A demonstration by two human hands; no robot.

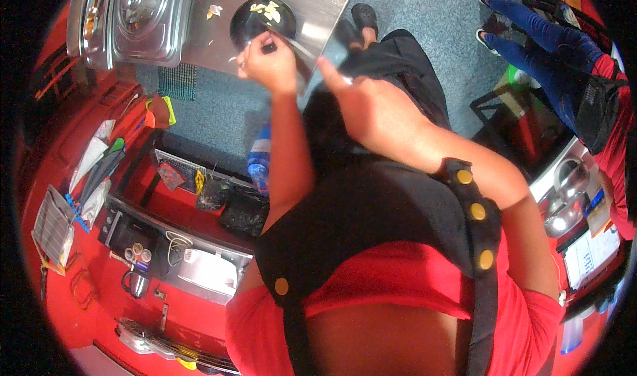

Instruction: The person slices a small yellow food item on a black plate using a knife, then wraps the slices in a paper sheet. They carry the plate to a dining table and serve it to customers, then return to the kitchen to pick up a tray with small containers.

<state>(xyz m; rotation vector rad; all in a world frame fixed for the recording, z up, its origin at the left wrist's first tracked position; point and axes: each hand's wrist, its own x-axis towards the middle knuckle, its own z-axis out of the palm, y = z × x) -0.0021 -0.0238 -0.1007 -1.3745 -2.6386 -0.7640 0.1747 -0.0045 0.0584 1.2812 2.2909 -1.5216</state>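
A black bowl [240,25] with peeled, pale garlic cloves [271,11] rests on a stainless-steel table [204,42]. Papery garlic skins [214,11] lie around it. My left hand [271,60] is curled at the bowl's near edge; what is between its fingers cannot be made out. To its right, my right hand [371,102] is closed with the index finger stretched forward. A blurred, thin knife blade [302,50] runs from that fingertip towards my left hand. The knife's handle is hidden in the right hand.
Clear lidded food containers [147,22] stand at the table's left. A person in blue jeans [537,42] stands at the right, near a counter with metal bowls [570,197]. Below left are a shelf with black bags [244,211] and a blue-wrapped bottle pack [260,159].
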